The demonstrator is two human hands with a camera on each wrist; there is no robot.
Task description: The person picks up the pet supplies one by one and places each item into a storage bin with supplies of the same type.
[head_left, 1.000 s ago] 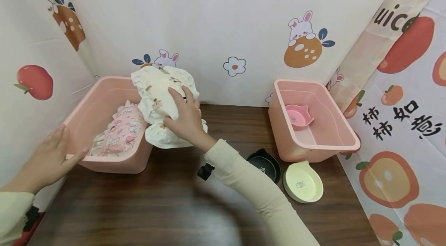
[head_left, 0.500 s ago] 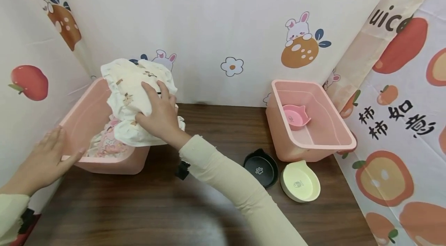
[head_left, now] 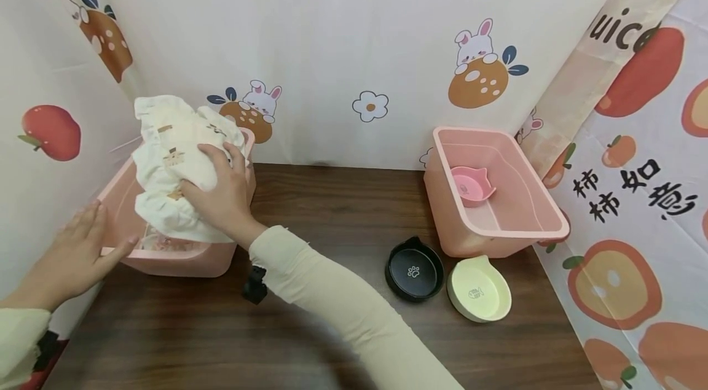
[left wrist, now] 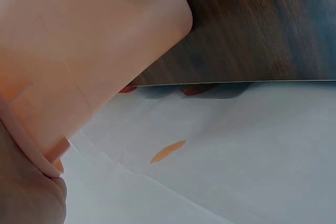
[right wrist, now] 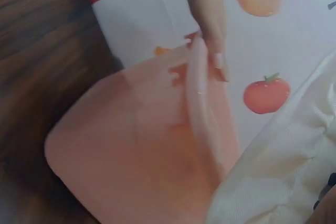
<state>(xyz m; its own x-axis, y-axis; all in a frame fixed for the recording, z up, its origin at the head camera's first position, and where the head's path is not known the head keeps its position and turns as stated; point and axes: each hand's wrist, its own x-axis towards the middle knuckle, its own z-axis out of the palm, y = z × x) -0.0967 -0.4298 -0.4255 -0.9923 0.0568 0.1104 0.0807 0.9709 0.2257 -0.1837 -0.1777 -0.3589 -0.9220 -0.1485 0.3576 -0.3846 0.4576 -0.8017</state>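
My right hand (head_left: 224,193) grips a puffy cream cloth piece (head_left: 166,169) with ruffled edges and small brown animal prints. The cloth is over the left pink plastic bin (head_left: 238,253), covering much of its opening. Below it, a strip of pink printed ruffled cloth (head_left: 171,244) shows inside the bin, mostly hidden. My left hand (head_left: 66,258) holds that bin at its near left corner, thumb over the rim. In the right wrist view, the left hand (right wrist: 207,17) is at the bin's rim (right wrist: 198,93), and the cream cloth (right wrist: 273,177) fills the lower right.
A second pink bin (head_left: 487,242) stands at the right with a pink cat-eared bowl (head_left: 472,186) inside. In front of it on the dark wooden table (head_left: 310,212) are a black bowl (head_left: 415,270) and a pale yellow bowl (head_left: 480,290). Printed cloth walls surround the table.
My right hand has carried the cream cloth leftward, from the left bin's right edge to over its opening, covering most of the pink cloth. The left hand stays on the rim.
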